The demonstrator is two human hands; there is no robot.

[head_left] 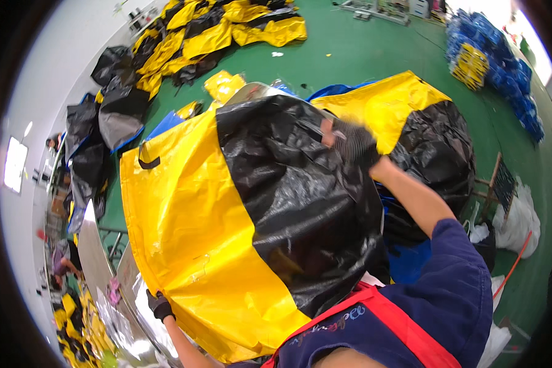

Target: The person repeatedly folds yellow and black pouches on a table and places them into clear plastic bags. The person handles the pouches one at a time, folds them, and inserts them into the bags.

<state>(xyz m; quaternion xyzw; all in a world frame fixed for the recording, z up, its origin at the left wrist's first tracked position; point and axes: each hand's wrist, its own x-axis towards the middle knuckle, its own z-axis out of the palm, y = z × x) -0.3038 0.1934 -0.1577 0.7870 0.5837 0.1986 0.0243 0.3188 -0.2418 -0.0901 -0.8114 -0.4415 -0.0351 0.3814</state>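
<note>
Slick woven plastic is what you are gripping, so a slip is the main risk: your right hand [352,142], in a dark knit glove, is clamping down on the top edge of the yellow-and-black bag [239,214], fingers curled tight over the black panel, and that fold could slide out if the sheet drags. Your left hand [160,305], also gloved, is closing on the bag's lower yellow edge, low at the left; how tight the fingers are pressing I cannot tell, they are small and partly hidden. With your hands well apart, the big sheet is sagging between them and could snag on the shiny metal counter [113,288] just beside your left hand, or blind you to what is under it.

Bag is spreading across your front, black half toward your right, yellow toward your left, a black loop handle [147,161] showing near its upper yellow corner. Behind it another yellow-and-black bag [411,122] is lying on the green floor [362,55], more are piling up [208,34] further off, and blue bundles [497,67] are stacking at the far right.
</note>
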